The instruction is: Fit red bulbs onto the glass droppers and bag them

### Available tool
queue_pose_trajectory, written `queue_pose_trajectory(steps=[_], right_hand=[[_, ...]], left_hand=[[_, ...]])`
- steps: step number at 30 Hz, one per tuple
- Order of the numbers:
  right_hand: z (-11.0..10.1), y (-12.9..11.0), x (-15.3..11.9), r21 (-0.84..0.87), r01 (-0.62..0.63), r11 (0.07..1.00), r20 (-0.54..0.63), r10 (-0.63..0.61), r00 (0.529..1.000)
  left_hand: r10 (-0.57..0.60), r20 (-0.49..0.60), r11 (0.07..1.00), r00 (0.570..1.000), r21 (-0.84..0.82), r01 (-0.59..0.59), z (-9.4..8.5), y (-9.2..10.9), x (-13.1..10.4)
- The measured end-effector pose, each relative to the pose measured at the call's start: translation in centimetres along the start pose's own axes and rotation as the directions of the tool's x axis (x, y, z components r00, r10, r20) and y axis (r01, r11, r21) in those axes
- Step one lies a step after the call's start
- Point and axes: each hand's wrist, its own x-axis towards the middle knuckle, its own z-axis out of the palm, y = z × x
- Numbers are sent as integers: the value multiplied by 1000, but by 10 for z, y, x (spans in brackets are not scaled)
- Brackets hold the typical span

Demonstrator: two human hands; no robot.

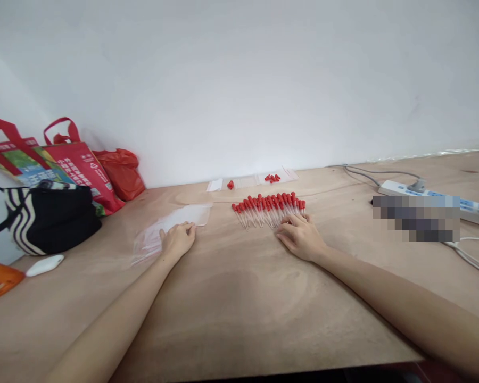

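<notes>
A fanned row of droppers (263,207) with red rubber bulbs and clear thin tubes lies on the wooden table, bulbs toward the wall. My right hand (301,236) is at the row's right end, fingers curled over the lower tubes there; the palm side is hidden. To the left, a loose pile of clear plastic bags (151,242) is spread out. My left hand (179,239) rests on its near right part, thumb and index finger pressed together at a bag's edge. Behind the droppers lie flat clear bags (245,182) with small red bulbs (272,178) on them.
At the left stand a red shopping bag (85,165), a red plastic bag (122,170) and a black bag with white stripes (64,218). A white case (44,265) lies before them. On the right are a white power strip (399,189), cables and a blurred-out object (415,218).
</notes>
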Motion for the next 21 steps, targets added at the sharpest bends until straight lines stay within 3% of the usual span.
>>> queue_pose_trajectory(steps=[8,12,15,17,21], right_hand=[[-1,1,0,-14,0,1000,8,0,1000],[-1,-4,1,-2,0,1000,21,0,1000],[-2,-12,1,30,14,999,56,-15,998],[-3,-18,2,73,20,997,87,-27,996],[-6,-24,2,173,10,985,158,-38,987]], left_hand=[[129,-196,991,972,68,-118,-9,8,2],[218,-257,969,942,-59,-241,-21,33,-17],[348,-120,892,930,-262,-367,-23,67,-43],[416,-12,806,909,-458,-375,-19,89,-58],[490,170,590,855,-787,-181,-9,114,-71]])
